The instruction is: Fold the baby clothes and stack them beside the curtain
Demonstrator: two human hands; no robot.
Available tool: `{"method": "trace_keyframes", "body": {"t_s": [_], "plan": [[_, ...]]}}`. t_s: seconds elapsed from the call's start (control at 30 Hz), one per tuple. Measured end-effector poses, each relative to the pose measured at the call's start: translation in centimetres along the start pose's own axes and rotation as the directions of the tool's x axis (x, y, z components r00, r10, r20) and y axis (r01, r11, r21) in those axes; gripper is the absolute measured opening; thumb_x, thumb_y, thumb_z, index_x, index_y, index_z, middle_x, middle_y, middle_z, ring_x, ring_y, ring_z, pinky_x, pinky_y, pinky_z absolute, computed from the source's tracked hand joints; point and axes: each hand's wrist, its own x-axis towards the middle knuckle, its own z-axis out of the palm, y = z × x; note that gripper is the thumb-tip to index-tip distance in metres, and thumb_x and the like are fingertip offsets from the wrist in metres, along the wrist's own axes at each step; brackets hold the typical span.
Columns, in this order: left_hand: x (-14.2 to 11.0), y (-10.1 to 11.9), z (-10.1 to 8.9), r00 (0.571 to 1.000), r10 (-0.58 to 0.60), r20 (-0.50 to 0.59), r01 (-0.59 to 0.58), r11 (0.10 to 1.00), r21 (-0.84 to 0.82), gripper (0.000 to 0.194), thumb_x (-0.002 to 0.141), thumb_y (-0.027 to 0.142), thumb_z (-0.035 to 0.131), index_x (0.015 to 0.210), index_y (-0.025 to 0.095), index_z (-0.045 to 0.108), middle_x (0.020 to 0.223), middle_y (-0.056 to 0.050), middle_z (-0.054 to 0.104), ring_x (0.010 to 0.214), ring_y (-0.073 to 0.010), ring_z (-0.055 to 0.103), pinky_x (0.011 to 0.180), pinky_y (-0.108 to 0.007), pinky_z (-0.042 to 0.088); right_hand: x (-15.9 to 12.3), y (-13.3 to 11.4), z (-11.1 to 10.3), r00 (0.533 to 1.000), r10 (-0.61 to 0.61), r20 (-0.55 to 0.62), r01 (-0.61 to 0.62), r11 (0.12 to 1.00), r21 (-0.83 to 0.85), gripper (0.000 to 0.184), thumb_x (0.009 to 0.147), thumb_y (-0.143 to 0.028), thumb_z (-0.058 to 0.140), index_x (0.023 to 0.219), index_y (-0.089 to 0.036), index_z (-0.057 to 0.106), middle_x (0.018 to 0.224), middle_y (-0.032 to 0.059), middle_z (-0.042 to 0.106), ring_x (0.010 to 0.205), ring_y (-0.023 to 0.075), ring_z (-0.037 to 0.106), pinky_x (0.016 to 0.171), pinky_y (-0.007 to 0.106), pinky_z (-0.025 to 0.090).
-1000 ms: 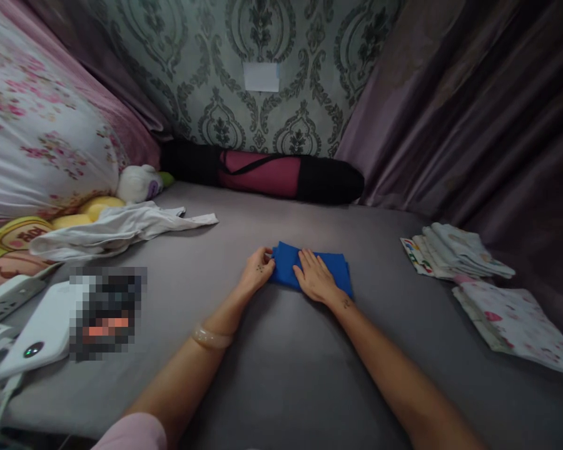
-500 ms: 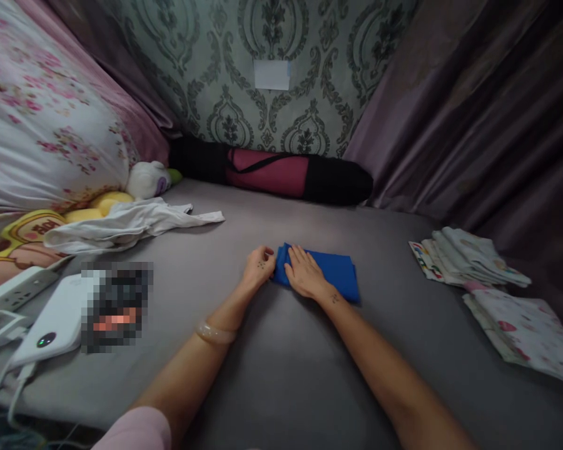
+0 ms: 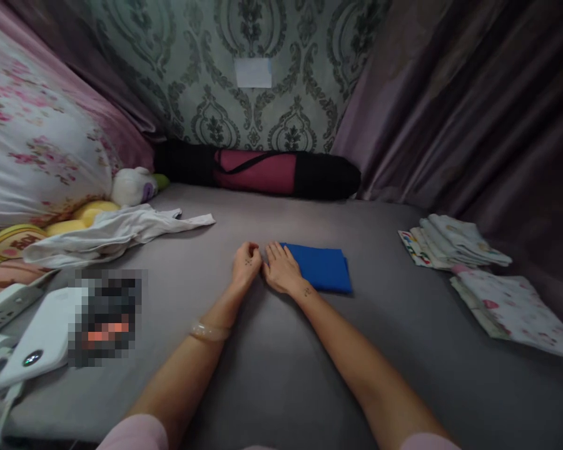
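Note:
A folded blue cloth (image 3: pixel 323 267) lies flat on the grey bed sheet in front of me. My right hand (image 3: pixel 282 269) is laid flat, palm down, with its fingers stretched out over the cloth's left end, hiding that edge. Just left of it, my left hand (image 3: pixel 246 265) rests on the sheet with its fingers curled in. Whatever may be between those fingers is hidden. A pale bangle (image 3: pixel 209 330) sits on my left forearm.
On the right lie two stacks of folded fabric, a pale one (image 3: pixel 460 240) and a floral one (image 3: pixel 520 306). At left are a crumpled white garment (image 3: pixel 122 228), a power bank (image 3: pixel 44 334) with cables and a power strip (image 3: pixel 9 306). A black-and-maroon long bag (image 3: pixel 258 172) lies along the wall.
My right hand has slid left across the blue cloth to its left end, uncovering more of its middle. My left hand stays curled beside that end. The view has shifted slightly.

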Motion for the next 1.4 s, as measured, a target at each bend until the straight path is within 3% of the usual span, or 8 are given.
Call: {"method": "trace_keyframes", "body": {"t_s": [0.1, 0.2, 0.37, 0.67, 0.9, 1.0, 1.13, 1.4], "plan": [[-0.3, 0.4, 0.3, 0.971, 0.237, 0.024, -0.237, 0.971, 0.040, 0.024, 0.084, 0.017, 0.046, 0.098, 0.014, 0.066, 0.089, -0.008, 0.069, 0.080, -0.0180, 0.062, 0.078, -0.030, 0.047, -0.5, 1.0, -1.1, 1.000, 0.009, 0.011, -0.011, 0.990, 0.142, 0.060, 0.096, -0.033, 0.020, 0.145, 0.000, 0.032, 0.153, 0.0158, 0.029, 0.142, 0.0204, 0.023, 0.116, 0.034, 0.016], [-0.7, 0.9, 0.9, 0.880, 0.467, 0.088, -0.474, 0.876, 0.090, 0.024, 0.088, 0.017, 0.043, 0.100, 0.016, 0.065, 0.093, -0.008, 0.069, 0.090, -0.0189, 0.060, 0.087, -0.033, 0.044, -1.7, 2.4, -2.2, 0.997, 0.077, -0.025, -0.072, 0.983, 0.168, 0.060, 0.094, -0.029, 0.022, 0.146, 0.000, 0.030, 0.153, 0.0163, 0.028, 0.142, 0.0205, 0.023, 0.116, 0.032, 0.018], [-1.6, 1.9, 1.7, 0.775, 0.558, 0.298, -0.626, 0.744, 0.233, 0.029, 0.094, 0.034, 0.044, 0.108, 0.015, 0.063, 0.108, -0.012, 0.064, 0.098, -0.0221, 0.057, 0.092, -0.036, 0.041, -4.7, 5.0, -2.6, 0.983, 0.183, 0.011, -0.183, 0.982, 0.053, 0.062, 0.096, -0.036, 0.022, 0.146, 0.000, 0.030, 0.153, 0.0171, 0.026, 0.143, 0.0249, 0.018, 0.117, 0.040, 0.012], [-1.2, 5.4, 1.5, 0.873, 0.292, 0.390, -0.459, 0.762, 0.457, 0.033, 0.094, 0.040, 0.042, 0.083, 0.017, 0.064, 0.094, -0.010, 0.064, 0.087, -0.0225, 0.060, 0.073, -0.030, 0.043, -6.4, 8.6, -2.7, 0.911, 0.407, -0.067, -0.411, 0.910, -0.062, 0.062, 0.097, -0.040, 0.021, 0.145, -0.002, 0.032, 0.153, 0.0153, 0.028, 0.143, 0.0270, 0.018, 0.115, 0.049, 0.009], [0.1, 3.7, 3.2, 0.988, 0.059, 0.142, -0.115, 0.898, 0.426, 0.032, 0.088, 0.044, 0.054, 0.097, 0.014, 0.060, 0.100, -0.013, 0.060, 0.094, -0.0230, 0.058, 0.080, -0.030, 0.044, -7.4, 11.1, -4.0, 0.780, 0.604, -0.164, -0.618, 0.785, -0.049, 0.052, 0.095, -0.026, 0.027, 0.137, 0.000, 0.044, 0.143, 0.0201, 0.043, 0.132, 0.0294, 0.037, 0.106, 0.041, 0.031], [0.3, 3.1, 3.3, 0.995, -0.002, 0.103, -0.036, 0.930, 0.367, 0.038, 0.084, 0.046, 0.059, 0.103, 0.012, 0.059, 0.108, -0.015, 0.056, 0.097, -0.0236, 0.058, 0.083, -0.031, 0.044, -7.8, 11.4, -4.9, 0.765, 0.617, -0.182, -0.636, 0.769, -0.068, 0.044, 0.095, -0.028, 0.032, 0.122, -0.006, 0.060, 0.127, 0.0205, 0.056, 0.119, 0.0294, 0.050, 0.096, 0.039, 0.040], [0.8, 3.0, 3.3, 0.988, -0.005, 0.154, -0.047, 0.942, 0.334, 0.024, 0.083, 0.038, 0.061, 0.088, 0.014, 0.063, 0.098, -0.013, 0.059, 0.097, -0.0228, 0.057, 0.083, -0.030, 0.043, -7.6, 12.0, -5.3, 0.735, 0.650, -0.191, -0.664, 0.747, -0.014, 0.037, 0.093, -0.031, 0.042, 0.111, -0.010, 0.066, 0.114, 0.0195, 0.062, 0.108, 0.0282, 0.058, 0.087, 0.036, 0.045], [1.8, 3.2, 2.6, 0.955, -0.091, 0.283, 0.084, 0.996, 0.036, 0.010, 0.077, 0.021, 0.063, 0.083, 0.015, 0.057, 0.069, 0.001, 0.056, 0.062, -0.0101, 0.052, 0.056, -0.020, 0.040, -6.8, 15.9, -4.7, 0.701, 0.712, 0.048, -0.637, 0.594, 0.491, 0.027, 0.080, -0.026, 0.060, 0.102, -0.015, 0.069, 0.090, 0.0105, 0.072, 0.083, 0.0215, 0.068, 0.071, 0.029, 0.052]]}}
